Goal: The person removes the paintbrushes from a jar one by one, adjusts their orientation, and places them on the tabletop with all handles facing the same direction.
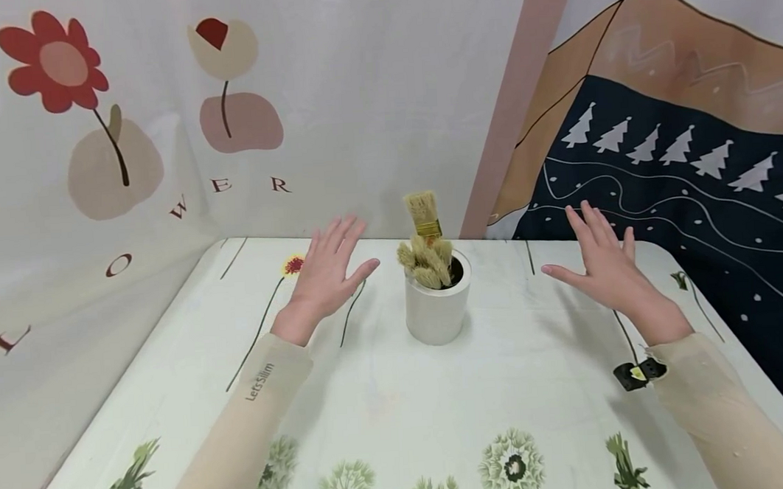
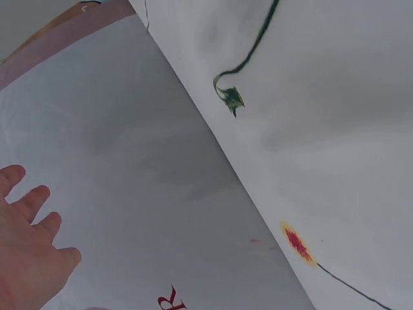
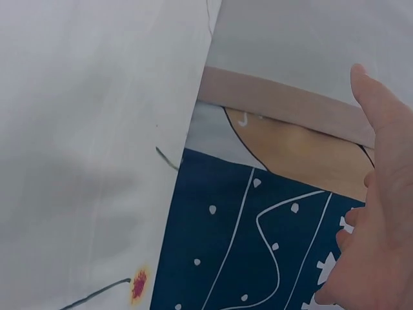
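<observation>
In the head view a white cylindrical pot (image 1: 437, 317) stands upright near the back of the table. Out of it rise a flat brush (image 1: 423, 215), bristles up, and a bunch of fluffy dried grass heads (image 1: 425, 261). My left hand (image 1: 326, 271) hovers to the left of the pot, fingers stretched and apart from it. On the other side, my right hand (image 1: 601, 267) is raised with its fingers spread, holding nothing. Both wrist views show a bare hand in the air; the pot appears in neither.
A white cloth with printed flowers covers the table (image 1: 400, 406). Behind it hangs a pale curtain (image 1: 358, 113) with flower prints and letters. To the right is a dark blue cloth (image 1: 695, 206) with white trees. A small black device (image 1: 640, 373) sits at the right wrist.
</observation>
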The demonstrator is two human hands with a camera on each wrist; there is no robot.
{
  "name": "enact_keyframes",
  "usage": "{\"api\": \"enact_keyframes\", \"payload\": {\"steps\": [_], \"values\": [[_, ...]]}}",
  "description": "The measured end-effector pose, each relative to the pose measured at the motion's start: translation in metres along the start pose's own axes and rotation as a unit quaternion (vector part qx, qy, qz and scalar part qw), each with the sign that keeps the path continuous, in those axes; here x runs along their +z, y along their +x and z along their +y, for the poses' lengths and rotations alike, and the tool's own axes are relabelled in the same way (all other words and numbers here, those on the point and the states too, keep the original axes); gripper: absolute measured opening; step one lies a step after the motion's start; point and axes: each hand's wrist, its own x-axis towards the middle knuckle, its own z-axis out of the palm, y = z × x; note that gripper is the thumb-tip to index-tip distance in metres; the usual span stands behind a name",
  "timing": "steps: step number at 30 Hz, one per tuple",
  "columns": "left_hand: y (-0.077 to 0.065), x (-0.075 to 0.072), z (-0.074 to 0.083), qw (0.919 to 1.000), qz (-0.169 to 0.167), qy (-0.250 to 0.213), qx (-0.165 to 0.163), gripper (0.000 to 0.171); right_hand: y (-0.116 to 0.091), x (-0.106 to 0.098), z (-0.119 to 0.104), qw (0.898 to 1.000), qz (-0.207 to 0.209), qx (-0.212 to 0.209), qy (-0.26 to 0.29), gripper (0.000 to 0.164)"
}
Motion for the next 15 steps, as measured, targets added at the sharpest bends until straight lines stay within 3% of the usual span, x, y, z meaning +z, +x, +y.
{"api": "enact_keyframes", "payload": {"steps": [9,15], "values": [[0.004,0.011,0.013,0.9989,-0.004,-0.029,0.037,0.106,0.003,0.006,-0.003,1.000,-0.008,-0.011,0.012,0.105],[0.005,0.017,0.023,0.9980,-0.010,-0.042,0.047,0.114,0.004,0.012,-0.004,1.000,-0.009,-0.020,0.021,0.105]]}}
